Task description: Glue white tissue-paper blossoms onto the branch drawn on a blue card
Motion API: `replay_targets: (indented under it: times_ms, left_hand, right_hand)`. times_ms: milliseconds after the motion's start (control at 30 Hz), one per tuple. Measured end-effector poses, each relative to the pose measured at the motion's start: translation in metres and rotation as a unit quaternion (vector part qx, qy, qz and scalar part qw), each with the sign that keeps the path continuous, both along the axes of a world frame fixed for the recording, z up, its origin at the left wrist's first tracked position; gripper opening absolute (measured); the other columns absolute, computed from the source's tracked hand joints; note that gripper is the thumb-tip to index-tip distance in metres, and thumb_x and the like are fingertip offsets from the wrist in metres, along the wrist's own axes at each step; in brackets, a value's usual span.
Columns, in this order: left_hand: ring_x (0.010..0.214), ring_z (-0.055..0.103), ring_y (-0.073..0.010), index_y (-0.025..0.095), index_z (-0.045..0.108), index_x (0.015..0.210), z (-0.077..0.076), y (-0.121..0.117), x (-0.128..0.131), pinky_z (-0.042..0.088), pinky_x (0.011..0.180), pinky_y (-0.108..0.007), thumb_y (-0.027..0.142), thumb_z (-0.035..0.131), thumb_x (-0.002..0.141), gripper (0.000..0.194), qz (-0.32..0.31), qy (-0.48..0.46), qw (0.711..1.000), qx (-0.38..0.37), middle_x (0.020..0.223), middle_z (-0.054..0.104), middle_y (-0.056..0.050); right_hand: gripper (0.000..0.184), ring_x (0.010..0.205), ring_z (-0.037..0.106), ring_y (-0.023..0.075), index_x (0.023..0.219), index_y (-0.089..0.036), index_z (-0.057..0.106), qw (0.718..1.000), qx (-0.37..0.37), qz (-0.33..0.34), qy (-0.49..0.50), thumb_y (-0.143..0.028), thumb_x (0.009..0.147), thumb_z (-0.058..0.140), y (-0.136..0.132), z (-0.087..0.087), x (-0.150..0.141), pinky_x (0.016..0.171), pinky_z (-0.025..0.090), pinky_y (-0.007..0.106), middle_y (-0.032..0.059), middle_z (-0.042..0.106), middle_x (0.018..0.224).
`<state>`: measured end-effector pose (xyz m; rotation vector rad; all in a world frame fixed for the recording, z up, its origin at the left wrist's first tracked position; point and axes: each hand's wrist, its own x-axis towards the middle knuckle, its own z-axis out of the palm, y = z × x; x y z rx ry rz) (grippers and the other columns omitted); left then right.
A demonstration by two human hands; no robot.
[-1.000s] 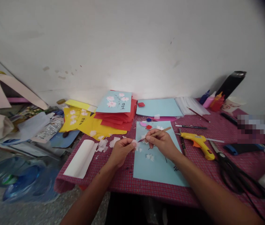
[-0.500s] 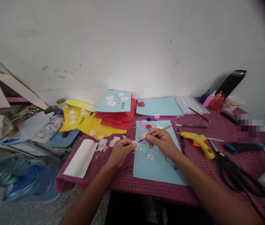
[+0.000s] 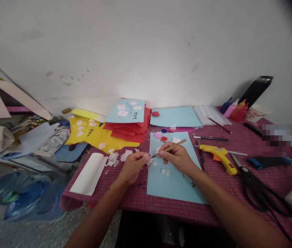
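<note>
Between the thumb and fingers of my left hand is a small white paper petal. My right hand grips a paintbrush with a wooden handle, and its tip is at the petal; contact is too small to make out. Both hands are over the left part of a light blue sheet that bears white paper flowers and dark brush marks. Blobs of pink, red and blue paint lie near the sheet's top edge.
Torn white paper pieces and a folded white paper lie left. Behind stand red paper sheets topped by a blue flower card. On the right are a yellow glue gun, black scissors and paint bottles.
The brush and my right hand have shifted slightly left and down, with the tip now at the petal. The petal has tilted a little in my left hand.
</note>
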<state>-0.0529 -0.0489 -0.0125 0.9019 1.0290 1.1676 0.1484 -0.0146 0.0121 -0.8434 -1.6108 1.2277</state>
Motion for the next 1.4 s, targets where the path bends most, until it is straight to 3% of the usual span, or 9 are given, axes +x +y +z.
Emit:
replay_targets:
  times_ms: [133, 267, 433, 600, 733, 833, 967, 1400]
  left_hand:
    - [0.072, 0.065, -0.0142, 0.011, 0.072, 0.092, 0.001, 0.0, -0.002, 0.051, 0.064, -0.026, 0.037, 0.084, 0.069, 0.037, -0.013, -0.036, 0.998, -0.04, 0.083, 0.071, -0.007]
    - [0.072, 0.066, -0.0149, 0.011, 0.072, 0.094, 0.001, 0.0, -0.003, 0.054, 0.067, -0.028, 0.038, 0.084, 0.07, 0.038, -0.016, -0.075, 0.994, -0.073, 0.084, 0.071, -0.008]
    - [0.073, 0.067, -0.0151, 0.009, 0.072, 0.094, 0.002, 0.0, -0.002, 0.055, 0.068, -0.028, 0.04, 0.081, 0.073, 0.038, -0.026, -0.078, 0.994, -0.071, 0.085, 0.072, -0.009]
    - [0.073, 0.066, -0.0147, 0.009, 0.073, 0.094, 0.003, -0.001, -0.001, 0.055, 0.069, -0.028, 0.039, 0.079, 0.076, 0.035, -0.037, -0.074, 0.994, -0.068, 0.086, 0.073, -0.009]
    - [0.073, 0.068, -0.0162, 0.01, 0.073, 0.094, 0.004, -0.003, -0.001, 0.055, 0.071, -0.031, 0.03, 0.079, 0.074, 0.029, -0.037, -0.074, 0.994, -0.07, 0.085, 0.074, -0.01]
    - [0.077, 0.07, -0.0188, 0.011, 0.073, 0.095, 0.004, -0.003, -0.001, 0.054, 0.073, -0.031, 0.018, 0.079, 0.065, 0.032, -0.043, -0.072, 0.994, -0.069, 0.086, 0.075, -0.01]
    - [0.072, 0.068, -0.0147, 0.012, 0.073, 0.096, 0.003, -0.002, 0.001, 0.052, 0.07, -0.027, 0.009, 0.077, 0.057, 0.039, -0.046, -0.055, 0.996, -0.044, 0.082, 0.075, -0.006]
    - [0.072, 0.069, -0.0161, 0.012, 0.071, 0.1, -0.004, -0.001, 0.001, 0.053, 0.064, -0.027, 0.028, 0.081, 0.068, 0.037, -0.026, 0.035, 0.999, -0.012, 0.083, 0.074, -0.007]
  right_hand:
    - [0.034, 0.063, 0.058, 0.0125, 0.057, -0.019, 0.065, 1.0, 0.017, -0.017, -0.015, -0.04, 0.084, 0.068, 0.002, -0.002, -0.001, 0.055, 0.049, 0.025, 0.0048, 0.063, 0.082]
    - [0.027, 0.058, 0.056, 0.0101, 0.065, -0.018, 0.067, 1.0, 0.01, -0.017, -0.01, -0.038, 0.084, 0.068, 0.002, -0.003, -0.002, 0.053, 0.048, 0.025, 0.0036, 0.062, 0.083]
    - [0.022, 0.051, 0.055, 0.0079, 0.075, -0.017, 0.067, 0.999, -0.016, 0.03, -0.015, -0.037, 0.084, 0.068, 0.002, -0.008, -0.005, 0.048, 0.046, 0.023, 0.0008, 0.06, 0.078]
    - [0.024, 0.05, 0.055, 0.0073, 0.072, -0.016, 0.067, 0.998, -0.01, 0.037, -0.042, -0.037, 0.085, 0.066, 0.002, -0.01, -0.007, 0.048, 0.046, 0.023, 0.0012, 0.061, 0.079]
    - [0.022, 0.052, 0.056, 0.0073, 0.074, -0.017, 0.067, 0.998, -0.008, 0.03, -0.047, -0.036, 0.086, 0.066, 0.003, -0.011, -0.007, 0.049, 0.046, 0.022, 0.0012, 0.061, 0.081]
    - [0.02, 0.052, 0.056, 0.0076, 0.076, -0.017, 0.067, 0.998, -0.014, 0.03, -0.048, -0.035, 0.086, 0.066, 0.004, -0.013, -0.006, 0.049, 0.046, 0.022, 0.0005, 0.061, 0.08]
    - [0.019, 0.051, 0.056, 0.0079, 0.078, -0.017, 0.066, 0.998, -0.013, 0.025, -0.053, -0.035, 0.085, 0.066, 0.004, -0.012, -0.006, 0.049, 0.045, 0.022, -0.0003, 0.061, 0.077]
    - [0.019, 0.051, 0.057, 0.0082, 0.076, -0.017, 0.066, 0.998, -0.016, 0.031, -0.054, -0.034, 0.085, 0.065, 0.004, -0.012, -0.006, 0.049, 0.046, 0.023, 0.0008, 0.062, 0.078]
